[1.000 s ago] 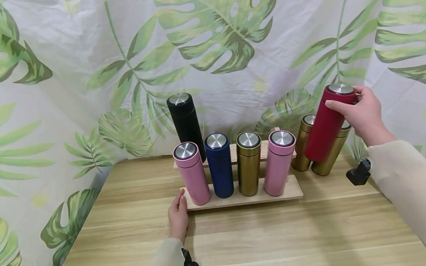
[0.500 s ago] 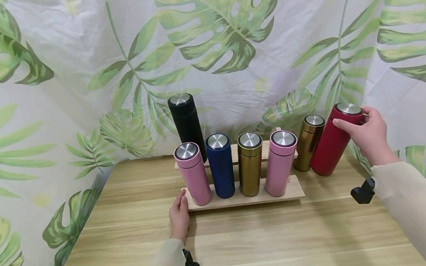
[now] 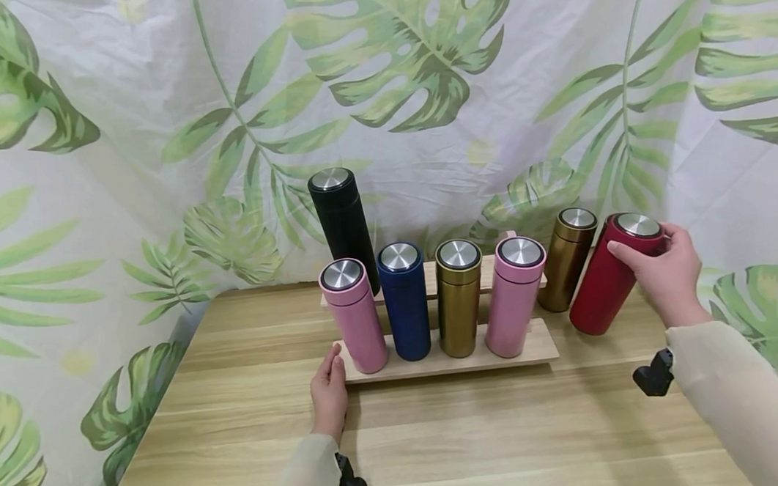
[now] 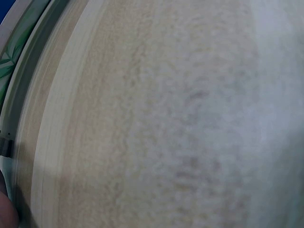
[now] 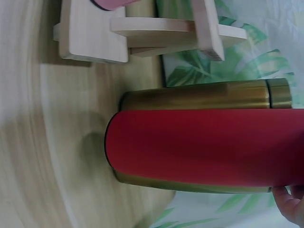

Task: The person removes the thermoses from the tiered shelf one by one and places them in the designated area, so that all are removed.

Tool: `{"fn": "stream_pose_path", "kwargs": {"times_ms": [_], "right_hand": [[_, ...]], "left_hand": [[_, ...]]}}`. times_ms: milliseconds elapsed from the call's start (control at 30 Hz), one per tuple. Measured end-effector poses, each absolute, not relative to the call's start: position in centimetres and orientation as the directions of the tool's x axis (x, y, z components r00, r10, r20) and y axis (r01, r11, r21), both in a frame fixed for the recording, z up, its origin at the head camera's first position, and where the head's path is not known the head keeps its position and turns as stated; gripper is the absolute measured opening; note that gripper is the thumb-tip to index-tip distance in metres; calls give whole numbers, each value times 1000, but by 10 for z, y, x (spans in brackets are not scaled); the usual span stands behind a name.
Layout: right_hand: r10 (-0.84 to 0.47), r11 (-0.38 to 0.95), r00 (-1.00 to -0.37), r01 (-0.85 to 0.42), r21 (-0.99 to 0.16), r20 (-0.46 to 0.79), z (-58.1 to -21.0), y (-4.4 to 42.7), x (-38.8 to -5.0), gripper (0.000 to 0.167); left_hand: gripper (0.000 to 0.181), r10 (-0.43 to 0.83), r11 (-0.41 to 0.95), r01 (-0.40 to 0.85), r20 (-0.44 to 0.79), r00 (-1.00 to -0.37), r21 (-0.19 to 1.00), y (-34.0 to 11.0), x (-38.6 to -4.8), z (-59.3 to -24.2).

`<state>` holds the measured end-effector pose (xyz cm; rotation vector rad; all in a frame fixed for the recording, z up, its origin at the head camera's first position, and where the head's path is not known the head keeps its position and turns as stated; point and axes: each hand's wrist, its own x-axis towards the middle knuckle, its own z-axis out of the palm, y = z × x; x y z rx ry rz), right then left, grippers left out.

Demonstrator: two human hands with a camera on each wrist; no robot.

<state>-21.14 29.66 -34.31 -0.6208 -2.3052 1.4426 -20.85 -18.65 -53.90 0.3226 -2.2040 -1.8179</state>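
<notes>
My right hand grips a red thermos near its lid, at the right end of the table. Whether its base touches the tabletop cannot be told. One gold thermos stands just left of it; a second gold body shows past the red one in the right wrist view. My left hand holds the left end of a two-tier wooden rack. On the lower board stand a pink thermos, a blue thermos, a gold thermos and another pink thermos.
A black thermos stands on the rack's rear board, at its left end. A leaf-print cloth hangs directly behind the wooden table. Small black cameras are strapped at both wrists.
The red thermos has come down and slightly right, then a little toward me, in my right hand. It now covers one gold thermos in the head view. The left hand stays at the rack.
</notes>
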Motion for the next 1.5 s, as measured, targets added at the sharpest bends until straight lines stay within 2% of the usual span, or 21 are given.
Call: {"fn": "stream_pose_path", "kwargs": {"times_ms": [500,1000,1267,1500], "right_hand": [[593,320,-805,201,-926,30,-368,285,-206,81],[607,351,-792,186,-918,72,-380,281,-215,79],[559,382,-827,182,-906,70,-374,281,-214,84],[515,342,-855,145,-929,56,-352,284,-218,87]], "left_hand": [[40,-334,178,2,63,-940,984,-186,-209,-548],[41,-333,188,-12,52,-942,982,-185,-208,-545],[41,-343,184,4,68,-937,983,-186,-209,-543],[39,-342,179,-5,57,-938,984,-186,-209,-540]]}}
